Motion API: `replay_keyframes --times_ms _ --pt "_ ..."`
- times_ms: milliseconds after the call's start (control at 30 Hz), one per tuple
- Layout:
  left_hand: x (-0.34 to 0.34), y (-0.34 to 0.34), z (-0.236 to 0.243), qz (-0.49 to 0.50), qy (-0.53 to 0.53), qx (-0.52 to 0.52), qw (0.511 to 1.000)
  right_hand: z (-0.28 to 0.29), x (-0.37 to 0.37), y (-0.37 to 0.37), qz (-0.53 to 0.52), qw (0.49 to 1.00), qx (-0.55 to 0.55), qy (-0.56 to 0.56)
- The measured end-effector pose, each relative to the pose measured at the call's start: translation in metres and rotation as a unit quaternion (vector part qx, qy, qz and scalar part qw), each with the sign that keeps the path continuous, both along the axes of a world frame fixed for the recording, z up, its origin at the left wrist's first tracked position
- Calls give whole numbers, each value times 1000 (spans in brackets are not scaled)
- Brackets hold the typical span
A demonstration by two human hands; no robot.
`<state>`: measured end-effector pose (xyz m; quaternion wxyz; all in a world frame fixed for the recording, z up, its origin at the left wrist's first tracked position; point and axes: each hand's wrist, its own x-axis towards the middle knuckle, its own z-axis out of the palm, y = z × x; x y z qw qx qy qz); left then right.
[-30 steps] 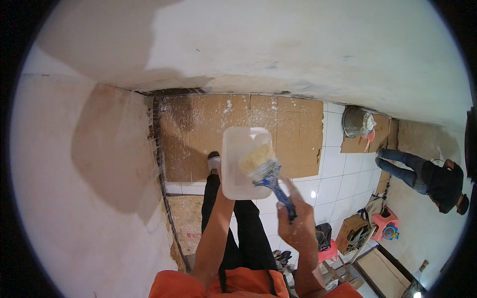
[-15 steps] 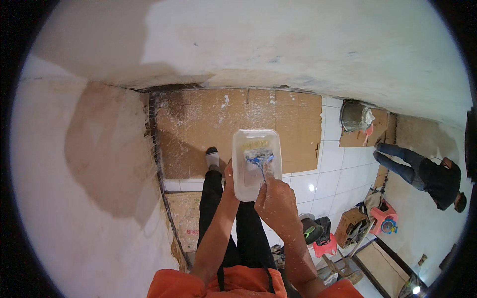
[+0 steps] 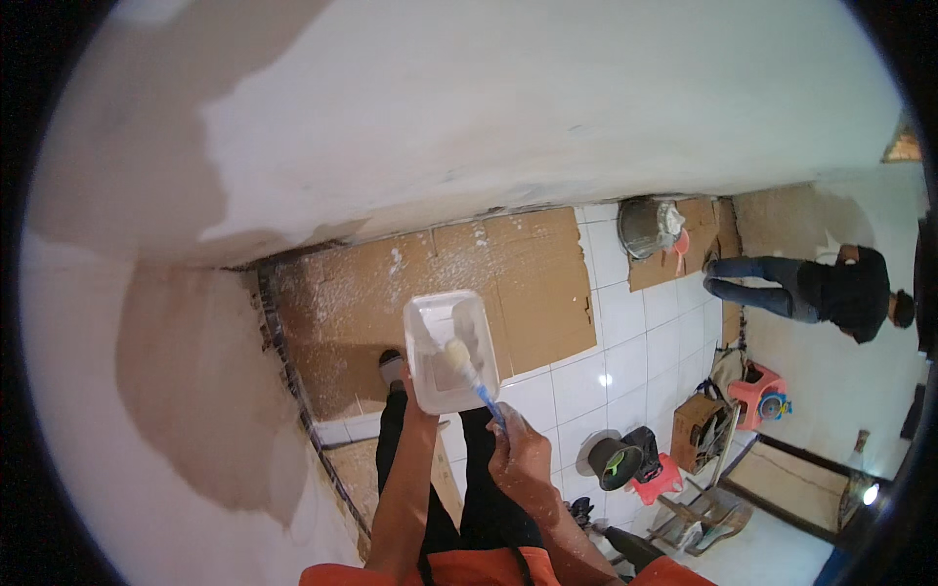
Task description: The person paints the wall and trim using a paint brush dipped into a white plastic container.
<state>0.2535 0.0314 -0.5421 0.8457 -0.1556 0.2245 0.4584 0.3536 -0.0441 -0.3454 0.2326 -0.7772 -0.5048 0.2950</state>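
The left hand [image 3: 409, 391] grips one translucent white rectangular plastic tub [image 3: 469, 314] by its left side, above two black-trousered legs [image 3: 481, 479]; the right hand [image 3: 521, 461] is closed around one blue-handled, pale-bristled paintbrush [image 3: 482, 388], its bristles over the tub; two pink plastic stools [image 3: 748, 393] stand at right.

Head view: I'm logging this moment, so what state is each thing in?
White tub: open-topped, held in left hand
Brush: gripped in right hand, over the tub; contact unclear
Large cardboard sheet: flat, spattered white
Smaller dark bucket: open, green item inside
Co-worker: standing
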Motion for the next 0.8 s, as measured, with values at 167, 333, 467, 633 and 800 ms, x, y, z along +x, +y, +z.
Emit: replay_keyframes --times_ms 167,333,467,633,800 --pt "24 -19 -38 8 43 54 998 -12 35 -15 5 1000 30 -8" --pt "67 -37 -62 19 74 100 992 -14 79 -30 -23 1000 -11 11" --pt "97 -48 -76 25 89 74 993 -35 112 -46 17 997 42 -68" --pt "136 -25 -30 14 53 -21 998 -41 149 -49 0 998 32 -57" --pt "141 -49 -68 9 4 61 998 -38 194 -3 -117 974 21 192"
